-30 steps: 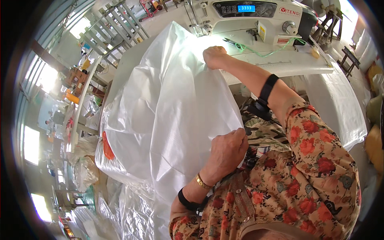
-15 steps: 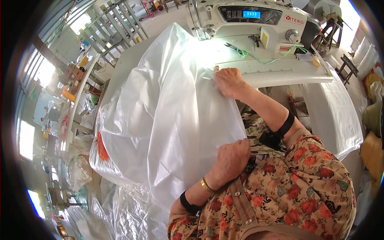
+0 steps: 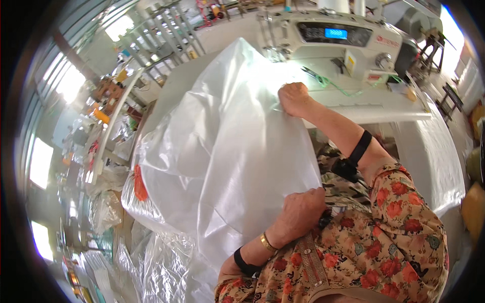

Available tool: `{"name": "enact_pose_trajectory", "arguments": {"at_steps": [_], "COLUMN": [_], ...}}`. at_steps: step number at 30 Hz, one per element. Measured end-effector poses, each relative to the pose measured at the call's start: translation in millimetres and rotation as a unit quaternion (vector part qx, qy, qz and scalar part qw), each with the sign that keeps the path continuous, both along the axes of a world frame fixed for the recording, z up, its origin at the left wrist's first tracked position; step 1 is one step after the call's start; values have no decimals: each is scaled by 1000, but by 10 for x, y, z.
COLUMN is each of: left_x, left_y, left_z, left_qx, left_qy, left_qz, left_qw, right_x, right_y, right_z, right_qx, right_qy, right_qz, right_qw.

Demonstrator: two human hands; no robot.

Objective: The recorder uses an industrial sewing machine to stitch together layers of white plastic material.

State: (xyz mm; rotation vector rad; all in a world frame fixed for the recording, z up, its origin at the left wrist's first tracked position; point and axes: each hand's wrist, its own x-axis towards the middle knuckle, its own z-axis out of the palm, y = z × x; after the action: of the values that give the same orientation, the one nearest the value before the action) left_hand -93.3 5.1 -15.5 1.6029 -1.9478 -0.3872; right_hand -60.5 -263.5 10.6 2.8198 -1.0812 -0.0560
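- From my remote position I read the large white translucent sheet [image 3: 227, 151] as the work item; it is draped over the near edge of the white work table [image 3: 434, 151] and hangs down toward the person's lap.
- The left hand [image 3: 303, 209] is clenched on the sheet's lower right edge, close to the body, with the material bunched under the fingers. A gold bangle [image 3: 267, 243] and a black wristband [image 3: 242, 262] sit on that wrist.
- The right hand [image 3: 295, 98] is closed as a fist on the sheet's upper edge, pinning it against the table just in front of the sewing machine [image 3: 348, 45].
- Between the two hands, the sheet edge runs taut (roughly a straight line along the right side).
- The right forearm carries a black band [image 3: 359, 147].
- The sewing machine has a lit blue display [image 3: 336, 34]; a green thread [image 3: 333, 83] lies on its bed.
- Left of the sheet, clear plastic bags [image 3: 151, 257] lie piled on the floor.
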Motion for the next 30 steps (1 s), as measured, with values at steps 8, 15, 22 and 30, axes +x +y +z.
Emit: {"name": "enact_pose_trajectory", "arguments": {"at_steps": [8,15,22,30], "left_x": [-95,-118,-100,54], "left_y": [18,-23,-112,-65], "left_z": [-87,-141,-149,-166], "left_qx": [16,9,30,24], "left_qy": [-43,-52,-76,-99], "left_qz": [-4,-15,-19,5], "left_qw": [999,998,996,995], "right_x": [266,55,52,125], "right_y": [-320,-272,-37,-88], "right_z": [-174,-269,-150,-118], "right_qx": [-77,-97,-67,-29], "right_qy": [27,-31,-45,-19], "right_qz": [-4,-31,-4,-8], "right_qw": [997,994,997,999]}}
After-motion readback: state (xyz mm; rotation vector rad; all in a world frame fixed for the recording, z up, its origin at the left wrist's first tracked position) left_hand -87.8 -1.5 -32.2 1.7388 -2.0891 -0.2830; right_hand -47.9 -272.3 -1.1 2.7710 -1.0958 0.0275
